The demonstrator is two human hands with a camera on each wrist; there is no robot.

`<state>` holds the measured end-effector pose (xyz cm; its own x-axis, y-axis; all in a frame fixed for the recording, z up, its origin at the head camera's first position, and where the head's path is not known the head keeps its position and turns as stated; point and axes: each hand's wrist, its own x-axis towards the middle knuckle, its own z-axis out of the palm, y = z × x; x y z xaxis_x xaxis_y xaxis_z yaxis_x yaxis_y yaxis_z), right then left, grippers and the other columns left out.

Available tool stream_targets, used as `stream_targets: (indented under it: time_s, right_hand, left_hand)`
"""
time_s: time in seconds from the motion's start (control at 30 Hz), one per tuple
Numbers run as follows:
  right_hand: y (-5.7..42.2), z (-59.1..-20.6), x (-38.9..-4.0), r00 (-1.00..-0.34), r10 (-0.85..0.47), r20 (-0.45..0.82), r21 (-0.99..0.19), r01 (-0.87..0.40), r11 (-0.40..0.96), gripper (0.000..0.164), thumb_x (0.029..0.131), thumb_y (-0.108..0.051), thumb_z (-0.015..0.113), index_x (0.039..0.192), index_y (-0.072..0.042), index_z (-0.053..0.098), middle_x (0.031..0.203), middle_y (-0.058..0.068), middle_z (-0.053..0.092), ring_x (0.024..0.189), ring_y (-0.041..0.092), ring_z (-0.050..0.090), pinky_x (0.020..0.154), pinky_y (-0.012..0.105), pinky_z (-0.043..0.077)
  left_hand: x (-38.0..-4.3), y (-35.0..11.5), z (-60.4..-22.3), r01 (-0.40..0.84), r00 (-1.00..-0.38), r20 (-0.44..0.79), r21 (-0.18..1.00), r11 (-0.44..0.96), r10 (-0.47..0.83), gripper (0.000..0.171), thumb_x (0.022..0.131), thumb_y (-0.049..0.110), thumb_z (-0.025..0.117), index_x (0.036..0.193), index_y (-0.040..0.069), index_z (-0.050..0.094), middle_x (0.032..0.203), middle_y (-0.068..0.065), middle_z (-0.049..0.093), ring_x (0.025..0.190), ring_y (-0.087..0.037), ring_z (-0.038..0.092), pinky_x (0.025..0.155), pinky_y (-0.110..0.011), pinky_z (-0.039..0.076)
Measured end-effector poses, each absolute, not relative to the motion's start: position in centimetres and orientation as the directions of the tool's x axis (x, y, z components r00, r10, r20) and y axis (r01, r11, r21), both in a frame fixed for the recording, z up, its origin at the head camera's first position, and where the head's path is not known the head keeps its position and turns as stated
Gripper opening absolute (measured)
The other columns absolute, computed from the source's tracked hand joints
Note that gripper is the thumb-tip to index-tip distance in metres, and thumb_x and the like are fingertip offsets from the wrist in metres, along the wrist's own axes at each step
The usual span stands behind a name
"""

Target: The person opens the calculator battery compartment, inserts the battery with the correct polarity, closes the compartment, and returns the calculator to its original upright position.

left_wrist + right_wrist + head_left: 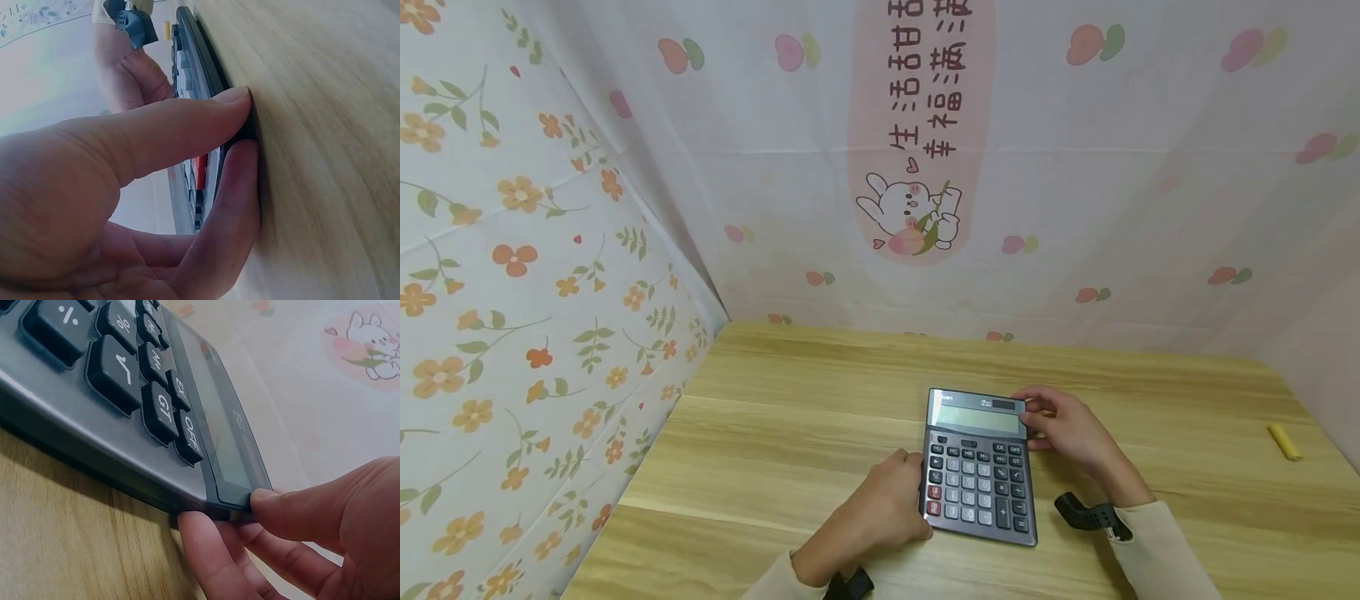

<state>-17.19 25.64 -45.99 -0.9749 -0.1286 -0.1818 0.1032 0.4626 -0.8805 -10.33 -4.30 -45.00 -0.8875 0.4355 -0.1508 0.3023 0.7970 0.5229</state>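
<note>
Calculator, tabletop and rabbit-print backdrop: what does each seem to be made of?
Calculator: probably hard plastic, with chunky moulded keys; the grey faceplate has a metallic sheen, so it could be thin metal.
Tabletop: wood or wood-look laminate, smooth, with streaky yellow-brown grain.
Backdrop: likely thin fabric or plastic sheeting, matte, judging by its creases.

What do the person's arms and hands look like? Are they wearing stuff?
Yes! The left sleeve and right sleeve are plain and cream, ending near the wrists. There's a chunky black right band and a dark left band, only partly showing. The left grip and right grip are bare hands, without gloves. No cables show.
</note>
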Motion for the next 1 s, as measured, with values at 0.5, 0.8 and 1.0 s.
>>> stream_targets:
  time_s: [0.5, 0.8, 1.0]
  right_hand:
    - [25.7, -46.1, -17.2, -0.977, -0.132, -0.168, -0.896, 0.096, 0.434, 0.034, 0.111, 0.004, 0.056, 0.145, 0.01, 0.057, 0.119, 0.025, 0.065, 0.095, 0.028, 0.072, 0.074, 0.039, 0.067]
    - [25.8, -46.2, -17.2, -0.978, -0.126, -0.165, -0.902, 0.098, 0.421, 0.035, 0.111, 0.005, 0.056, 0.145, 0.012, 0.055, 0.118, 0.026, 0.063, 0.093, 0.029, 0.073, 0.073, 0.039, 0.067]
    - [25.8, -46.2, -17.1, -0.978, -0.132, -0.162, -0.912, 0.097, 0.399, 0.035, 0.11, 0.006, 0.056, 0.145, 0.012, 0.053, 0.118, 0.027, 0.061, 0.092, 0.03, 0.073, 0.074, 0.04, 0.067]
  left_hand:
    - [-10.9, -4.8, -44.6, 0.266, -0.877, -0.188, 0.577, 0.772, 0.443, 0.051, 0.061, 0.016, 0.107, 0.102, 0.01, 0.077, 0.108, 0.002, 0.062, 0.094, -0.014, 0.057, 0.09, -0.034, 0.056]
    - [-11.3, -5.7, -44.3, 0.227, -0.852, -0.173, 0.727, 0.647, 0.494, 0.066, 0.068, 0.005, 0.104, 0.123, 0.006, 0.068, 0.097, 0.01, 0.067, 0.082, -0.005, 0.062, 0.081, -0.027, 0.056]
    - [-11.5, -6.2, -44.2, 0.192, -0.835, -0.178, 0.792, 0.579, 0.521, 0.081, 0.074, -0.002, 0.1, 0.143, -0.007, 0.058, 0.085, 0.011, 0.069, 0.069, -0.003, 0.063, 0.064, -0.022, 0.053]
